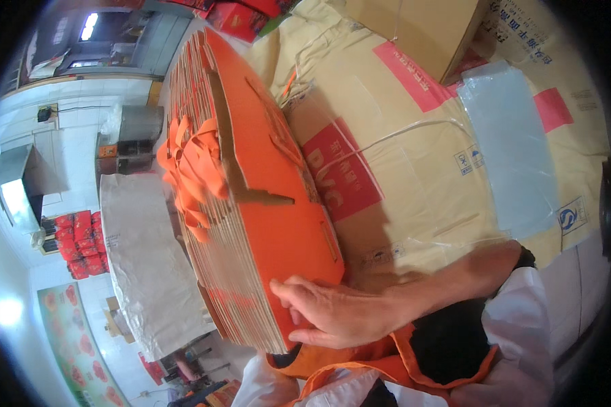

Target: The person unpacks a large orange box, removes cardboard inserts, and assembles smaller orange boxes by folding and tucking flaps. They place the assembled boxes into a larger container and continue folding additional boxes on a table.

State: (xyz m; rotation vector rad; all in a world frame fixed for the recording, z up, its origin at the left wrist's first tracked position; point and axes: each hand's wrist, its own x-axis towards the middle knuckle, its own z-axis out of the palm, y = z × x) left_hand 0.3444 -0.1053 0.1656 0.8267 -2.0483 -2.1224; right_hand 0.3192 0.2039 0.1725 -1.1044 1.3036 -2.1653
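Note:
A thick stack of flat orange cardboard boxes [282,241] stands tilted in front of me, its many brown edges facing left. Orange ribbon loops [193,163] bunch out of that edge side. My right hand [332,312] holds the stack at its near right corner, fingers bent on the orange face and thumb by the lower edge. My left hand is hidden; only a dark cuff and white sleeve show below the stack.
Large tan sacks [414,169] with red patches and string lie to the right, with a pale blue sheet [512,149] on them. A brown carton [421,27] stands behind. A grey-white covered block [146,271] and piled red packages [81,244] are at left.

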